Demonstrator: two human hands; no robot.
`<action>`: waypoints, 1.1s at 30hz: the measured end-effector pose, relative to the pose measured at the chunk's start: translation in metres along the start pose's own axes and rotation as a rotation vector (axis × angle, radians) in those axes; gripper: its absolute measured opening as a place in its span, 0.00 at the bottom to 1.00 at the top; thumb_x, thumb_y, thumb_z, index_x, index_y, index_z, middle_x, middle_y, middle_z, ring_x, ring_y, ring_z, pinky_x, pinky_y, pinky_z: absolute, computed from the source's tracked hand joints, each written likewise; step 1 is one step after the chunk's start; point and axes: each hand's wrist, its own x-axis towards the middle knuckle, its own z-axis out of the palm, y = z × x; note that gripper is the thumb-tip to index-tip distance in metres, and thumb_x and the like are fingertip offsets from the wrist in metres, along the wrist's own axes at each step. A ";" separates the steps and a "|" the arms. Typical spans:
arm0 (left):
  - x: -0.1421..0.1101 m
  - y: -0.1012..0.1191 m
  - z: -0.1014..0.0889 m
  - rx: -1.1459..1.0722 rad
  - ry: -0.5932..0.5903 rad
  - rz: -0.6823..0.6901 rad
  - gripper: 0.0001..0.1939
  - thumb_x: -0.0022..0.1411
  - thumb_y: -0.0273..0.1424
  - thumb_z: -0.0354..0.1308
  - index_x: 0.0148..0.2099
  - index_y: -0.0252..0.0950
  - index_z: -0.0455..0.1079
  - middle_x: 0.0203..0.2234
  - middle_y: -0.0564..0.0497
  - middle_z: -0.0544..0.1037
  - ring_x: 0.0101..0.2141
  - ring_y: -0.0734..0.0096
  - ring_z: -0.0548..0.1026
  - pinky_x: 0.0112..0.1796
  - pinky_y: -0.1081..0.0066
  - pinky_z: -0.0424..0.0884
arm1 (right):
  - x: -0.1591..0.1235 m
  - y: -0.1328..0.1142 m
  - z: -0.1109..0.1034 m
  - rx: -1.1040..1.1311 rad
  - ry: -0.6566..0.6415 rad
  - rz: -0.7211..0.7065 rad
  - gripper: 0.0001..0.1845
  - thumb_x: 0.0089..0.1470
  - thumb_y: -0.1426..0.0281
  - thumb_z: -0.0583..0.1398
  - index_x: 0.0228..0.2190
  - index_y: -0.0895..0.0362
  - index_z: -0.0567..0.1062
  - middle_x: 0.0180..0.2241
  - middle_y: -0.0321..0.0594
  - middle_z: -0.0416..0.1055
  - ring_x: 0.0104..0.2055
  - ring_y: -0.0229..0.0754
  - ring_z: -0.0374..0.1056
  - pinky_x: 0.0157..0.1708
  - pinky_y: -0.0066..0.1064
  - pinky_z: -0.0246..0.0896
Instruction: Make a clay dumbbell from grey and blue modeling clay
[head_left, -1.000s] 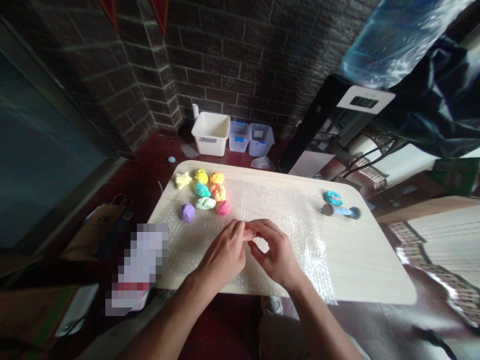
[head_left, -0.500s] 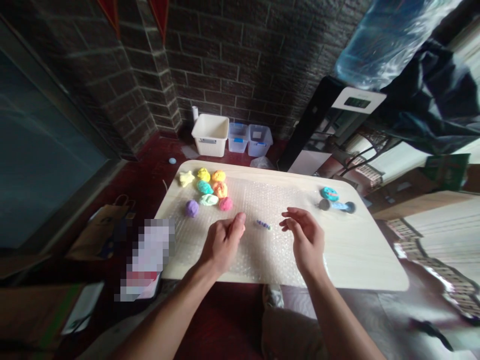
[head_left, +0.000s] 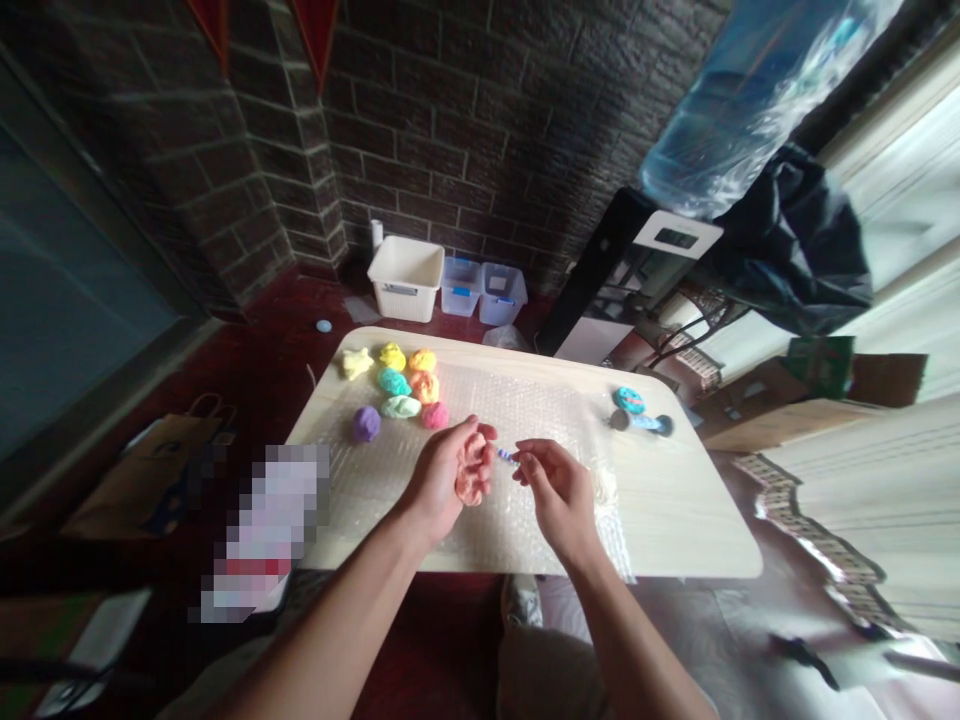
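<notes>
A small blue-and-white striped strip (head_left: 505, 456), looking like rolled modelling clay, lies over the bubble wrap (head_left: 525, 405) between my hands. The thumb and fingertips of my right hand (head_left: 559, 490) come together at its right end and hide that part. Just left of the strip is my left hand (head_left: 450, 470), palm turned up and fingers loosely curled, with nothing I can make out in it. Beyond it sit several clay lumps, among them a purple one (head_left: 367, 424), a pink one (head_left: 435, 415) and an orange one (head_left: 425, 387).
At the table's right are a round teal piece (head_left: 629, 400) and a light-blue bar with dark round ends (head_left: 643, 424). Behind the table stand a white basket (head_left: 409, 280), two clear bins (head_left: 501, 295) and a water dispenser (head_left: 592, 270). A cardboard box (head_left: 765, 400) is at right.
My right hand has moved left and its fingertips have closed at the strip's end. My left hand has turned from thumb-side up to palm up. The whole view has shifted slightly.
</notes>
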 end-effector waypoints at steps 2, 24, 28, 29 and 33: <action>0.004 -0.002 0.003 0.000 0.003 -0.005 0.15 0.59 0.42 0.67 0.34 0.35 0.73 0.16 0.62 0.63 0.14 0.81 0.59 0.17 0.79 0.58 | 0.003 -0.001 0.007 0.004 0.001 -0.006 0.14 0.64 0.59 0.64 0.40 0.56 0.82 0.34 0.44 0.83 0.30 0.43 0.78 0.28 0.32 0.72; 0.029 0.003 0.030 -0.145 0.018 -0.071 0.33 0.68 0.52 0.58 0.20 0.42 0.48 0.09 0.62 0.48 0.10 0.79 0.43 0.08 0.77 0.47 | 0.014 0.015 0.015 0.307 -0.076 0.087 0.25 0.72 0.53 0.54 0.40 0.58 0.82 0.30 0.44 0.81 0.29 0.46 0.77 0.30 0.36 0.71; 0.030 0.001 0.030 -0.157 0.025 -0.093 0.34 0.69 0.54 0.57 0.20 0.42 0.48 0.09 0.62 0.48 0.10 0.78 0.41 0.07 0.76 0.46 | 0.011 0.016 0.010 0.275 -0.099 0.087 0.26 0.72 0.51 0.54 0.40 0.58 0.82 0.31 0.44 0.81 0.30 0.46 0.76 0.31 0.37 0.70; 0.031 0.001 0.030 -0.159 0.027 -0.094 0.34 0.69 0.55 0.56 0.20 0.42 0.48 0.09 0.62 0.48 0.10 0.78 0.41 0.07 0.76 0.46 | 0.010 0.016 0.010 0.264 -0.113 0.084 0.26 0.72 0.51 0.54 0.41 0.58 0.82 0.31 0.44 0.81 0.30 0.46 0.76 0.31 0.37 0.70; 0.034 0.004 0.023 -0.279 0.015 -0.027 0.34 0.71 0.51 0.58 0.21 0.41 0.48 0.11 0.62 0.48 0.11 0.80 0.44 0.10 0.77 0.47 | 0.008 0.014 0.008 0.191 -0.203 0.080 0.30 0.73 0.48 0.52 0.39 0.58 0.81 0.33 0.45 0.80 0.31 0.44 0.75 0.30 0.34 0.69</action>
